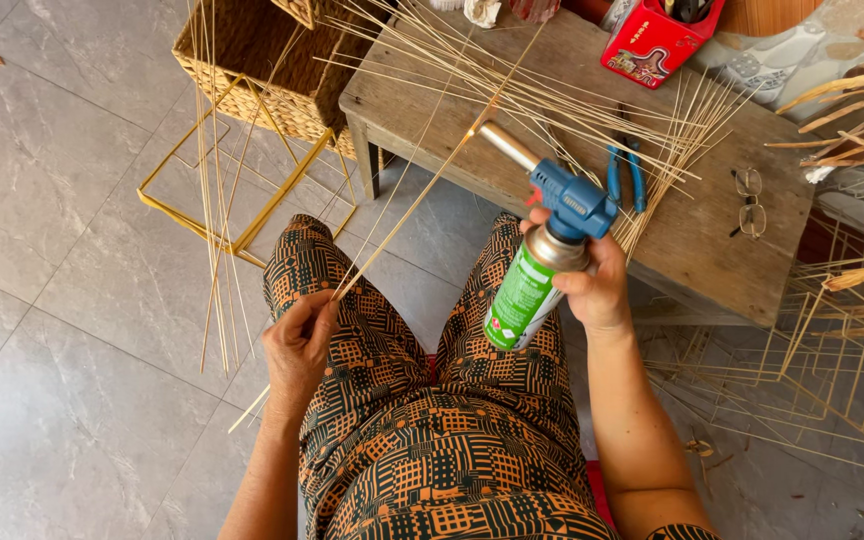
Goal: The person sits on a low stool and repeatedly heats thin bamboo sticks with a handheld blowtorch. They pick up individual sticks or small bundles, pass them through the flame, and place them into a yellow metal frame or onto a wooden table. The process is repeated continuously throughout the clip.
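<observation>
My left hand (pixel 299 345) pinches a thin bamboo strip (pixel 407 205) that slants up and to the right over my patterned lap. My right hand (pixel 592 285) grips a green gas canister (pixel 520 298) topped with a blue torch head (pixel 572 200). The torch's metal nozzle (pixel 505 145) points up-left, and its tip sits right against the strip, where the strip glows. Both hands hover in front of a low wooden table (pixel 712 250).
Many loose bamboo strips (pixel 572 105) fan across the table, with blue-handled pliers (pixel 624 172), eyeglasses (pixel 749 200) and a red box (pixel 652 45). A woven basket (pixel 262 70) and a yellow wire frame (pixel 242 200) stand on the grey tiles at left. More frames (pixel 832 330) lie at right.
</observation>
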The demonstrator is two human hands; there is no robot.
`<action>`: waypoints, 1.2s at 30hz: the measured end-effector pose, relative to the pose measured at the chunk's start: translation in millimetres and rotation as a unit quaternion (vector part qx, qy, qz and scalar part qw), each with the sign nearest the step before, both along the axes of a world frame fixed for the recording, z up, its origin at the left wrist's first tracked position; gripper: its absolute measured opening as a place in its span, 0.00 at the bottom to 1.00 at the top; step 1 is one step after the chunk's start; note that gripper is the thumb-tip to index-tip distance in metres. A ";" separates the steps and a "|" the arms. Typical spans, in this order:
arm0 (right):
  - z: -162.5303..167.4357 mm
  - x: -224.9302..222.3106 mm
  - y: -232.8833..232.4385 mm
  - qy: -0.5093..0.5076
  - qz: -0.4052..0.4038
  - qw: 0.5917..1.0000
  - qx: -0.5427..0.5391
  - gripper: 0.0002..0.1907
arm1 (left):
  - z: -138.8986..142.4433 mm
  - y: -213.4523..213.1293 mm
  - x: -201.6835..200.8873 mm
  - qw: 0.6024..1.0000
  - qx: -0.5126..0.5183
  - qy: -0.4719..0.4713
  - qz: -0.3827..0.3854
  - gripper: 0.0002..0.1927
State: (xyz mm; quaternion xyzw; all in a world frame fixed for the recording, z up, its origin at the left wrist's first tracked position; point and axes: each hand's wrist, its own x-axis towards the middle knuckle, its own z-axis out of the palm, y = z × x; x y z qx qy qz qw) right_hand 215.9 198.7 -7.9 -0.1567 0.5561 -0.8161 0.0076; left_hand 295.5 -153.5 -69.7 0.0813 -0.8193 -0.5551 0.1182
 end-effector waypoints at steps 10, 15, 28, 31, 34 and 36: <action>-3.2 -0.8 7.0 0.000 0.007 1.000 -0.022 0.41 | 5.2 -1.8 3.2 1.000 -0.008 -0.006 0.002 0.08; 6.5 -22.8 19.6 0.004 -0.063 0.998 -0.031 0.40 | 8.4 -0.6 3.8 1.000 -0.016 -0.005 0.000 0.08; 0.0 7.4 3.4 0.005 0.063 0.998 -0.011 0.37 | 22.6 2.2 2.4 0.998 -0.054 0.018 0.002 0.06; 0.5 19.5 -2.9 -0.035 0.084 0.996 0.022 0.36 | 26.6 3.3 2.5 0.997 -0.066 0.039 0.001 0.06; 2.3 24.2 -5.8 -0.042 0.109 0.992 0.042 0.38 | 29.4 3.9 2.6 0.996 -0.070 0.057 -0.002 0.06; 2.6 21.9 -7.6 -0.035 0.109 0.993 0.033 0.38 | 30.5 4.2 2.7 0.996 -0.068 0.058 -0.004 0.06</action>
